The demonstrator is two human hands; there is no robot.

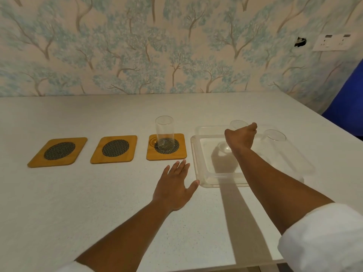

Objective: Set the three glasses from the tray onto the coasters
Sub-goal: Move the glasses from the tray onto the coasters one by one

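On the desk, by label:
Glass one (164, 132): upright on the right coaster (166, 147), standing over its dark mesh disc, a little toward the far edge.
Glass two (236, 125): upright in the far part of the tray (202, 174); the right hand (240, 138) hides most of it.
Glass three (275, 137): upright at the tray's far right side, apart from glass two and untouched.
Right hand: reaches over the tray to glass two, with the fingers curled round its near side and the thumb toward its rim. Contact looks likely, but whether the grip is fully closed on the glass I cannot tell, since the clear wall and the hand blur together.
Left hand (174, 186): lies palm down on the desk with the fingers spread and the grip open, holding nothing. It sits just in front of the right coaster, and the thumb tip is close to the tray's near left corner.
Middle coaster (114, 149): bare, to the left of the right coaster.
Left coaster (58, 151): bare, at the end of the row.
Tray: clear plastic, just right of the right coaster.
Desk (98, 203): white, set against a wall (137, 46) papered with blue trees.
Sleeves: white, rolled up on both arms.
Socket plate (334, 42): on the wall at the upper right.
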